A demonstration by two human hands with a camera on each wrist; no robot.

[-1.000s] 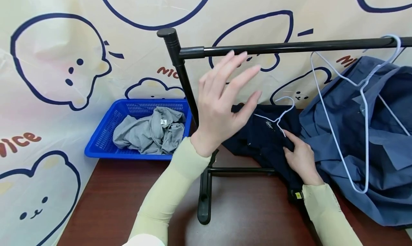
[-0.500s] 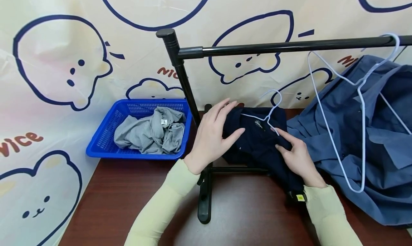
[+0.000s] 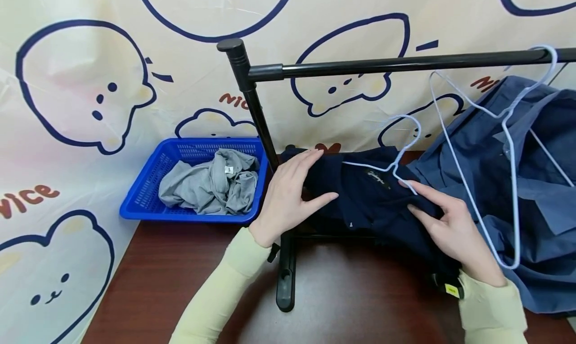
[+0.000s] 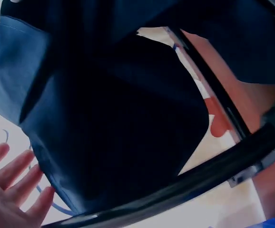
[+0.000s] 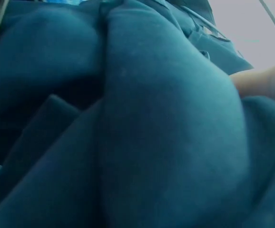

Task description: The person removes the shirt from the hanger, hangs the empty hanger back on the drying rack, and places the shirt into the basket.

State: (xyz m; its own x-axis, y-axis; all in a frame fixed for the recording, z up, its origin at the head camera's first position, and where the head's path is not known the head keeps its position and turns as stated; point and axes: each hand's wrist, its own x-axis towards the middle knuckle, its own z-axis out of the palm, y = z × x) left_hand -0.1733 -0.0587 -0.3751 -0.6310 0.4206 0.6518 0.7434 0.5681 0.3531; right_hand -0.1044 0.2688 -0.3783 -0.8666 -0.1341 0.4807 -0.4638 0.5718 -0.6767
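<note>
A navy garment (image 3: 369,199) with small lettering inside its neck hangs over a pale clothes hanger (image 3: 396,164), whose hook rises above the collar. My right hand (image 3: 450,229) pinches the hanger's near arm together with the cloth at that shoulder. At the opposite side, my left hand (image 3: 288,196) has its fingers straight and the thumb spread, right at the garment's edge. In the left wrist view those fingers (image 4: 23,185) lie beside the dark cloth (image 4: 113,118). Cloth (image 5: 171,118) fills most of the right wrist view and hides most of the right hand.
A black rack's bar (image 3: 360,68) crosses above the garment, and its foot (image 3: 285,289) stands on the brown table (image 3: 180,284). A blue-grey shirt (image 3: 544,209) hangs at the right. A blue basket (image 3: 135,189) holds a crumpled grey garment (image 3: 207,184).
My left hand has come down from beside the bar to the navy garment's left edge. My right hand has shifted right and nearer, bringing the hanger and garment along.
</note>
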